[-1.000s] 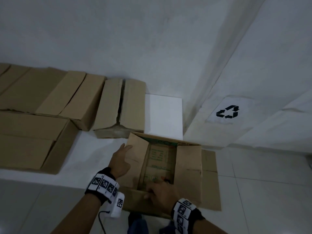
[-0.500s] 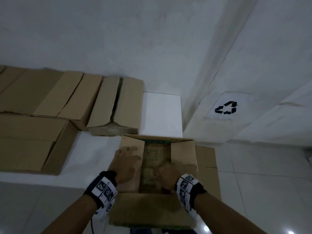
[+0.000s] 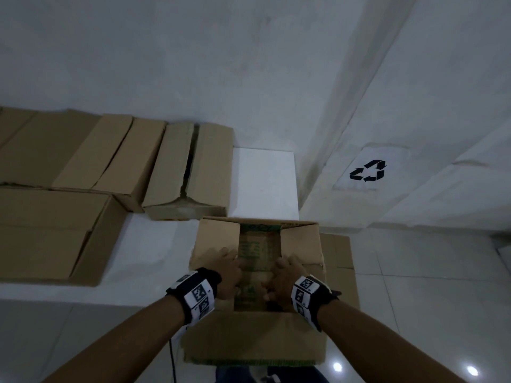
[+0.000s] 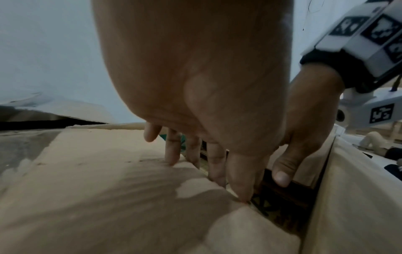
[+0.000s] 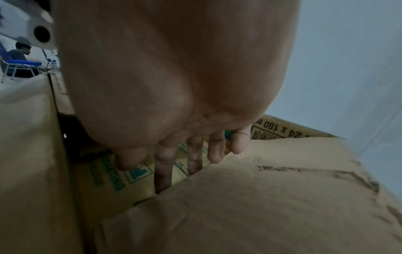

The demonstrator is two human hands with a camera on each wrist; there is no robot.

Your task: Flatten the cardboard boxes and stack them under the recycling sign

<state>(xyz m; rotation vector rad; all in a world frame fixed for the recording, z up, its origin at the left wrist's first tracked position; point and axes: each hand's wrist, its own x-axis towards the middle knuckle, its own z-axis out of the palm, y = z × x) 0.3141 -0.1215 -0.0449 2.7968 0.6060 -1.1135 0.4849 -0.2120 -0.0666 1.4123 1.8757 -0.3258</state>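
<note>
1. Hands: left hand (image 3: pixel 225 268) lies flat on the left flap (image 3: pixel 214 244) of the box (image 3: pixel 254 338), fingers straight, tips at the flap's inner edge. Right hand (image 3: pixel 283 276) lies on the right flap (image 3: pixel 301 244), fingers reaching over its inner edge into the gap; whether they hook under it cannot be told. Neither hand grips anything.
2. Boxes, unflattened (image 3: pixel 55 230): several on a white table (image 3: pixel 154 244), left of the work, well apart from the sign. Risk: none yet; still to be done.
3. Box in hand: upright on the floor at the table's corner, between the person and the wall, near and left of the sign. Risk: pressed straight down, the walls may buckle and tear instead of folding at the creases.
4. Flat cardboard (image 3: pixel 338 261): on the floor just right of the box, below the sign. Risk: the box may slide across it on the smooth tile and shove the stack askew.
5. Flaps: half folded in, printed panel showing between them. Risk: fingers in the gap may be pinched as the flaps drop; the right flap, creased already, may rip.
6. Sign (image 3: pixel 367 171): recycling mark on the wall, right. Risk: a box flattened where it stands would lie short of it.
</note>
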